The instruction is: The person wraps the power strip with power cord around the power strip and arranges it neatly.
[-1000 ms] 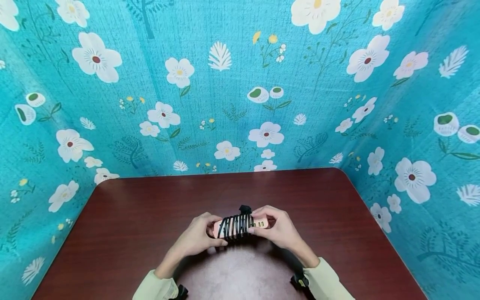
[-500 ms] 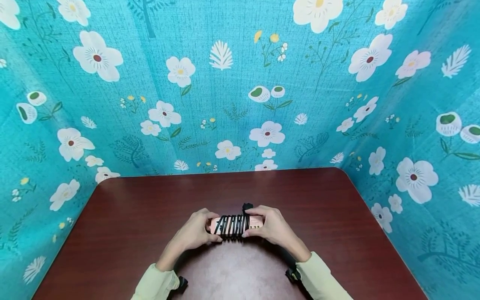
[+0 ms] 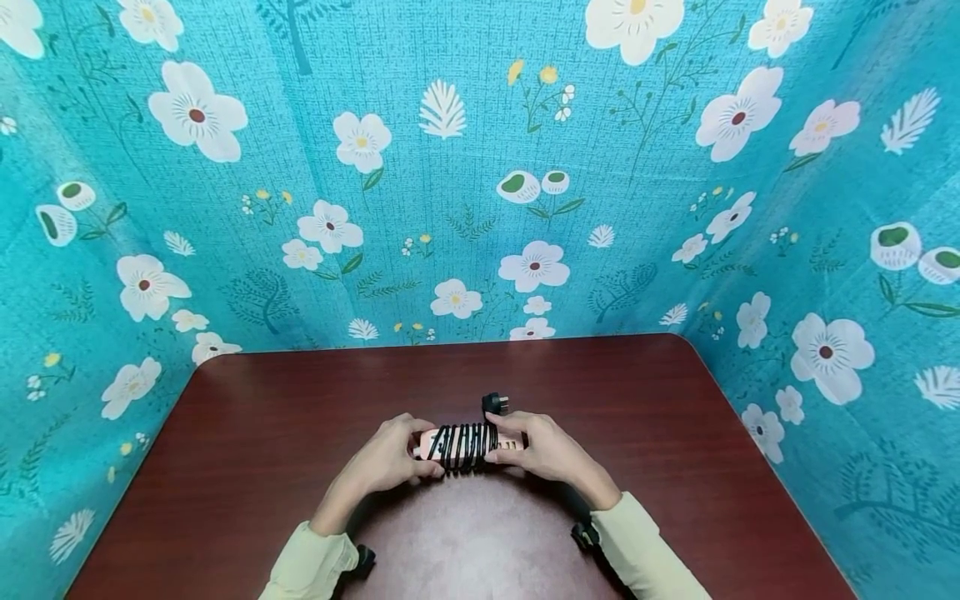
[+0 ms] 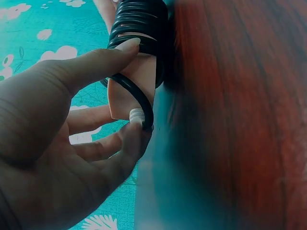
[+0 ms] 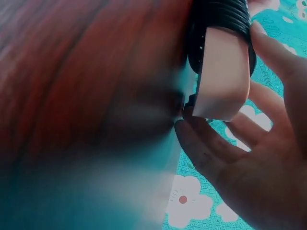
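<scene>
A pink power strip (image 3: 513, 445) with a black cord (image 3: 467, 447) wound round it several times is held between both hands. My left hand (image 3: 387, 457) grips its left end, thumb on the near side. In the left wrist view the cord leaves the strip's end (image 4: 132, 91) through a white collar (image 4: 137, 115), by the fingertips. My right hand (image 3: 551, 448) grips the other end, thumb near the coils; in the right wrist view its fingers curl about the pink end (image 5: 223, 72). The black plug (image 3: 495, 404) sticks out beyond the far side, prongs pointing right.
The strip is over a dark red-brown wooden table (image 3: 300, 400) with a bright glare patch in front of the hands. A turquoise flowered cloth (image 3: 420, 208) hangs behind and at both sides of the table.
The strip and both hands have shifted slightly left and away from me. The plug now stands out farther from the strip, with its prongs showing. Both hands keep their grip.
</scene>
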Demonstrator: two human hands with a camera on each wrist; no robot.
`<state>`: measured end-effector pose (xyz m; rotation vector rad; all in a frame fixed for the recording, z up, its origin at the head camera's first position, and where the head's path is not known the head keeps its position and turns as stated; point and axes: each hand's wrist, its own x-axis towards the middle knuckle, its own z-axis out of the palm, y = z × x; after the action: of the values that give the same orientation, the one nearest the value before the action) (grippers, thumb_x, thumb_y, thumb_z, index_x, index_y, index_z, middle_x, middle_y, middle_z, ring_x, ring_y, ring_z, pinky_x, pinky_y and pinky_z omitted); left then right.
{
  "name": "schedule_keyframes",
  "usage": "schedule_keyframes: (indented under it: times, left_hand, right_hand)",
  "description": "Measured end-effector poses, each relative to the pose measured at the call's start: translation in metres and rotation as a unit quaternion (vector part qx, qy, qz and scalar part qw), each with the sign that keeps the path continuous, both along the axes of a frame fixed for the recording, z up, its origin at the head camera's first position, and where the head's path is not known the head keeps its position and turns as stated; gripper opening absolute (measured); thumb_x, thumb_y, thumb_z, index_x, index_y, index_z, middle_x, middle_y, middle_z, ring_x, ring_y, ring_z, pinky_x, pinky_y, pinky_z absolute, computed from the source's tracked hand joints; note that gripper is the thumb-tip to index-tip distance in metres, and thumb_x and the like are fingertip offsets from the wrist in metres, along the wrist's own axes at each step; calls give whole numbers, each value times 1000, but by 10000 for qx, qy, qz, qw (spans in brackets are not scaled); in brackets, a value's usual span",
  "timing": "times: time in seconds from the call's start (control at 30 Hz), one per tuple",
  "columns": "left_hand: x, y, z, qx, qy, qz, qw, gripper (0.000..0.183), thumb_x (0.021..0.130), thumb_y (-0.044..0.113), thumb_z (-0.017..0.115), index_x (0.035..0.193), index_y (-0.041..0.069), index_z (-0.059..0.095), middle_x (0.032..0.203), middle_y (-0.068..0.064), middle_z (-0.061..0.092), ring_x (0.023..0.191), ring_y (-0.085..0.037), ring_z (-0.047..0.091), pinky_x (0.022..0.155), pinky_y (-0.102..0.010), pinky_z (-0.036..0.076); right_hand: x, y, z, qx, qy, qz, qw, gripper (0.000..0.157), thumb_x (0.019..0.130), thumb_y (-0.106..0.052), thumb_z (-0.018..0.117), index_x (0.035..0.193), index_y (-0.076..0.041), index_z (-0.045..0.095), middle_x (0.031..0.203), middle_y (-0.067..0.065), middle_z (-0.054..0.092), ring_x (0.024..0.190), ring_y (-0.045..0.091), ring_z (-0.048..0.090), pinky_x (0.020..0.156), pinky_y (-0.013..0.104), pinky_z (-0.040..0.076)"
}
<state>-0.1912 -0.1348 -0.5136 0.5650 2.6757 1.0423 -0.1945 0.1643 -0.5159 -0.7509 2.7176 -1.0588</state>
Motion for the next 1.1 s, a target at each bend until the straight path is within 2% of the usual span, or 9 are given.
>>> schedule_keyframes:
  times: [0.07,0.17,0.4,0.5,0.7,0.9,1.0,1.1]
  left_hand:
    - [0,0,1,-29,5,-34,10000,49,80,28,93,121,13,73,97,-1,61,82,-13,60,73,-25,52]
    - [0,1,3,-101,60,-66,9999,49,81,29,92,122,12,71,100,-1,62,86,-12,58,74,-26,51]
    - [0,1,0,-371,179,-6,9992,62,82,34,91,133,8,66,107,-2,64,91,-14,55,77,-31,49]
    - [2,1,0,-434,143,73,9989,68,83,37,91,138,8,64,110,-2,64,95,-16,55,81,-34,49]
    - [7,0,2,-403,73,141,9991,67,86,38,88,141,9,62,116,-3,65,102,-18,57,86,-39,51]
    - [9,-7,6,-464,92,175,9987,70,90,49,81,144,9,59,119,-3,64,104,-17,61,87,-39,53]
    - [9,-12,12,-427,180,392,9982,75,90,52,80,147,9,57,133,-6,65,119,-23,63,99,-47,55]
    - [8,-18,18,-452,298,622,9966,81,89,55,79,153,12,52,150,-11,58,139,-34,56,112,-57,48]
  right_hand:
    - [0,1,2,140,52,83,9999,69,93,-48,78,151,-16,58,144,7,66,124,21,67,99,42,56]
    - [0,2,5,174,77,-1,9998,66,94,-45,78,150,-17,59,142,7,66,119,20,66,95,42,55]
    - [2,3,7,13,4,-100,9999,68,93,-43,80,151,-17,57,148,9,62,136,29,61,107,53,53]
    - [2,3,5,56,49,-61,10000,68,94,-44,78,152,-18,56,148,9,62,135,28,61,107,52,53]
    - [2,2,6,153,91,-73,9998,67,94,-42,78,152,-17,56,149,9,62,136,29,61,108,52,53]
    - [1,7,13,120,26,-372,9992,74,94,-45,78,154,-10,52,154,9,58,142,31,57,113,54,49]
    - [-1,14,19,89,13,-610,9981,75,95,-48,76,155,-11,50,156,9,56,140,32,58,112,55,50]
    - [-3,23,24,86,175,-764,9969,75,95,-50,75,154,-10,51,155,11,57,138,34,59,110,56,51]
